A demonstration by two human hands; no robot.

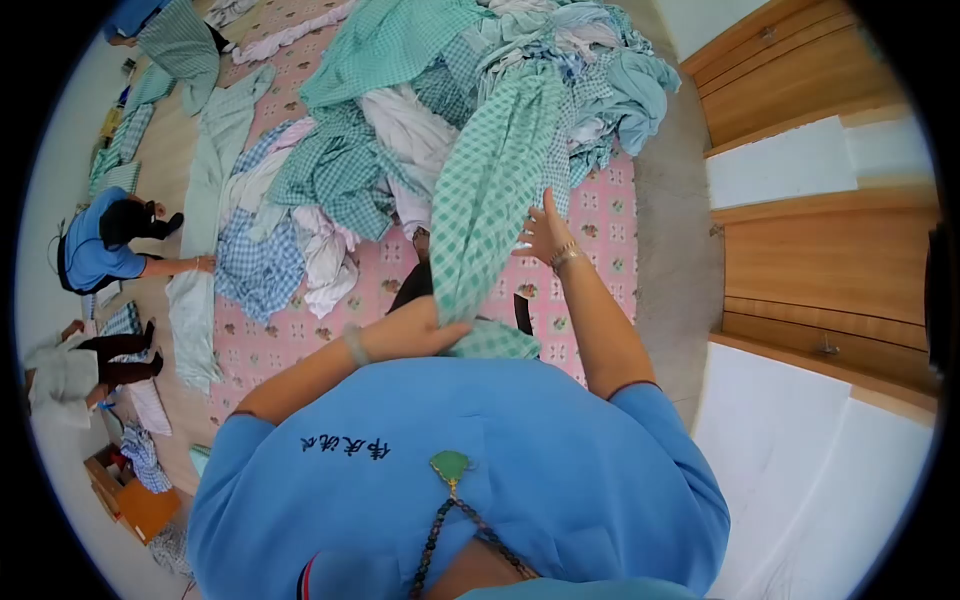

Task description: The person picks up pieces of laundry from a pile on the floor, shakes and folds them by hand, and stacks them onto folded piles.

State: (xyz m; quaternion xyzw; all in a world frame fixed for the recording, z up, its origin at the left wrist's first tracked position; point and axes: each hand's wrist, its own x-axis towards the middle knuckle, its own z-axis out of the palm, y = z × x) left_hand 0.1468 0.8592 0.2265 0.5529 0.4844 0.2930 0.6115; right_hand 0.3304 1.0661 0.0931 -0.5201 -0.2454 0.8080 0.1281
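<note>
Blue shirt (590,460), checked cloth (495,180) between hands (412,328) (546,237)

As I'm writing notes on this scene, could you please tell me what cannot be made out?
In the head view:
Left hand: some fingers, hidden behind the green checked cloth.
The cloth's lower end: behind the blue shirt.
Top-left person: mostly cut off by the edge.

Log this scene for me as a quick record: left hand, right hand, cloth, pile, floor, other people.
Left hand: grip closed on the lower part of the green checked cloth
Right hand: open, fingers spread beside the cloth; contact unclear
Cloth: long, bunched, stretching up toward the pile
Pile: tangled green, blue and white fabrics
Floor: pink patterned mat under the pile
Other people: three partly visible at left
</note>
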